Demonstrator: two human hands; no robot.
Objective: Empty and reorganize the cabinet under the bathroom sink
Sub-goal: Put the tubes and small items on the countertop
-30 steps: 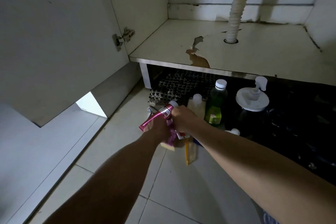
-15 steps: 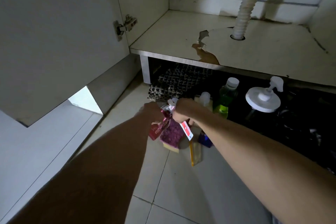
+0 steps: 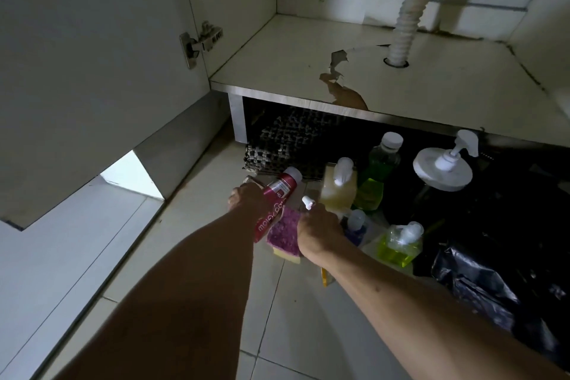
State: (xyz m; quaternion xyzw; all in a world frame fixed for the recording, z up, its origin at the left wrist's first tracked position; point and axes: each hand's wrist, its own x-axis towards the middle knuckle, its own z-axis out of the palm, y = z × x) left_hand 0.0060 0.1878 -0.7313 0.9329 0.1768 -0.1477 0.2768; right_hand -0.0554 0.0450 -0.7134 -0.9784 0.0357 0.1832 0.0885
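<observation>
Cabinet shelf [image 3: 431, 92] stands bare; its contents sit grouped on the floor tiles [image 3: 293, 311] below.

Left hand [image 3: 246, 200] curls round a red tube [image 3: 276, 205] lying beside a purple sponge [image 3: 285, 233]; right hand [image 3: 319, 230] pinches a small white-capped item [image 3: 307, 202], contents not discernible. Advise laying each item flat and clear of upright bottles to avoid toppling. Yellow-liquid bottle [image 3: 337, 191], green-liquid bottle [image 3: 377, 173] and a low bottle of yellow-green liquid [image 3: 399, 244] appear part full; pump dispenser [image 3: 444, 166] contents hidden.
</observation>
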